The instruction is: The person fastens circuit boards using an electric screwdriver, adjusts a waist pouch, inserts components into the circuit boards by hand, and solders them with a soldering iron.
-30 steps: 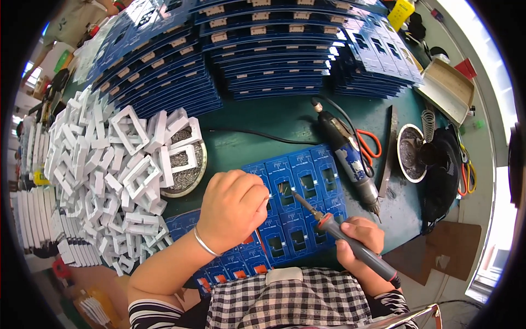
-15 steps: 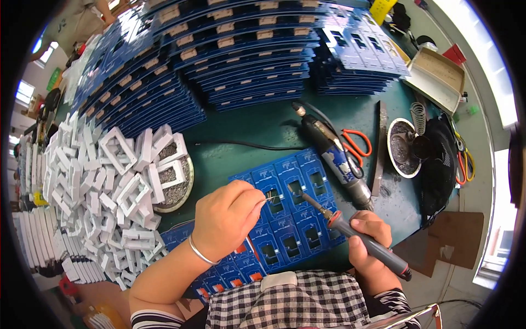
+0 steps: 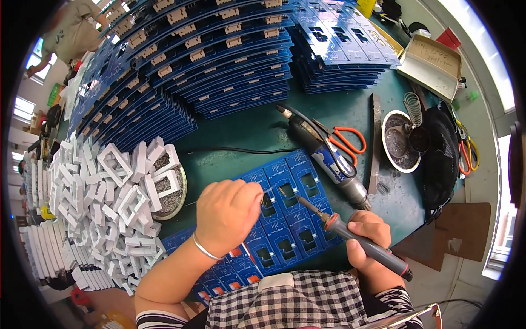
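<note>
My right hand grips a soldering iron with a dark handle and a red collar; its tip points up-left over a blue circuit board panel lying on the green table. My left hand, with a thin bracelet at the wrist, is curled above the same panel and pinches a thin solder wire close to the iron's tip. The panel has several square cut-outs and runs down-left under my left forearm.
Tall stacks of blue boards fill the far side of the table. White plastic frames are heaped at left, over a round tin. A rotary tool, orange scissors, an iron stand and an open box lie at right.
Both hands have stayed on the blue panel, with the iron tip and the wire held at the same spot. The view has tilted slightly.
</note>
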`<act>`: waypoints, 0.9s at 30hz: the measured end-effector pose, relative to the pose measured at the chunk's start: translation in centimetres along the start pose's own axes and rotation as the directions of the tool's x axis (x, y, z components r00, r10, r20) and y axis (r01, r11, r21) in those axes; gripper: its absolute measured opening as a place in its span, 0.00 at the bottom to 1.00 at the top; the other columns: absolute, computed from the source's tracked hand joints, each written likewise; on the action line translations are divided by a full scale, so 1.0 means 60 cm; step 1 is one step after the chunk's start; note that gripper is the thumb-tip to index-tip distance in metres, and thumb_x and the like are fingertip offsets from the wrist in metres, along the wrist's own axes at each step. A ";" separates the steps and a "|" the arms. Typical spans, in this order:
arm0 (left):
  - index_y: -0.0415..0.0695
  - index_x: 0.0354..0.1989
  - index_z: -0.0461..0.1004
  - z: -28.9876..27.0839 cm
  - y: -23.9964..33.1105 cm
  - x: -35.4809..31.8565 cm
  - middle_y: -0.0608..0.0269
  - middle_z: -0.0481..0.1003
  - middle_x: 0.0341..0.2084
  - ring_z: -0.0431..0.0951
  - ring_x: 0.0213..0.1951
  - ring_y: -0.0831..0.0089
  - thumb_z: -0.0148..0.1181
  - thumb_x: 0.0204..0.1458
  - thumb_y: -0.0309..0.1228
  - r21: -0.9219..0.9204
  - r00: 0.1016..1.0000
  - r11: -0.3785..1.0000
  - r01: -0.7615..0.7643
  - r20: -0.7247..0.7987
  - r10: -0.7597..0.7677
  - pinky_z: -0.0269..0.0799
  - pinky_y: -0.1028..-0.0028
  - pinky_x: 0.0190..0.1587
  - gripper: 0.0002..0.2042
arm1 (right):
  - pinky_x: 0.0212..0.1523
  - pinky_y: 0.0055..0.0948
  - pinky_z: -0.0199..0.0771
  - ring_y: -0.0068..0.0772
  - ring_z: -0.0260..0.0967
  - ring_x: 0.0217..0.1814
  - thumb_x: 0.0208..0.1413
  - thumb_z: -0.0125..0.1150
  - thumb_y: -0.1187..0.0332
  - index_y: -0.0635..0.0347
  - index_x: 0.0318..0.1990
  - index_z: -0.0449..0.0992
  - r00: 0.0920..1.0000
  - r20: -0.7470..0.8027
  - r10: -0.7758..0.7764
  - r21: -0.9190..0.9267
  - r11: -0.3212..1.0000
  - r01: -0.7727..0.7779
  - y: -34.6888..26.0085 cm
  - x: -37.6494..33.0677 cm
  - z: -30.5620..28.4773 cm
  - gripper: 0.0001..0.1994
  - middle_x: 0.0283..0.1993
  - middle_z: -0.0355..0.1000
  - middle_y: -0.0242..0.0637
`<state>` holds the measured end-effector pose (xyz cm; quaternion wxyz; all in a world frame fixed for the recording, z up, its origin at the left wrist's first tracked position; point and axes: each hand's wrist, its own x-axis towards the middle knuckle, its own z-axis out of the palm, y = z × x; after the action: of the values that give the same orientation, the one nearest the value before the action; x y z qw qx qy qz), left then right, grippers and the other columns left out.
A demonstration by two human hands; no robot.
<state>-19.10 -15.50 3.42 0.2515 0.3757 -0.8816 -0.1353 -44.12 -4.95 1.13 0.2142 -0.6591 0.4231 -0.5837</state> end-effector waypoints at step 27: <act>0.45 0.42 0.76 -0.032 0.109 -0.138 0.61 0.70 0.39 0.68 0.42 0.61 0.70 0.38 0.40 0.097 0.975 0.993 0.065 0.204 -0.084 0.61 0.62 0.44 0.22 | 0.61 0.42 0.70 0.41 0.73 0.50 0.61 0.53 0.64 0.70 0.49 0.69 0.638 -0.283 0.716 0.959 0.199 0.201 0.113 -0.066 -0.160 0.17 0.46 0.73 0.48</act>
<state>-17.03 -5.11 4.99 0.1355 0.4034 -0.8935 -0.1434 -55.14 -3.46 -4.26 0.4928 -0.0129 0.1406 -0.8586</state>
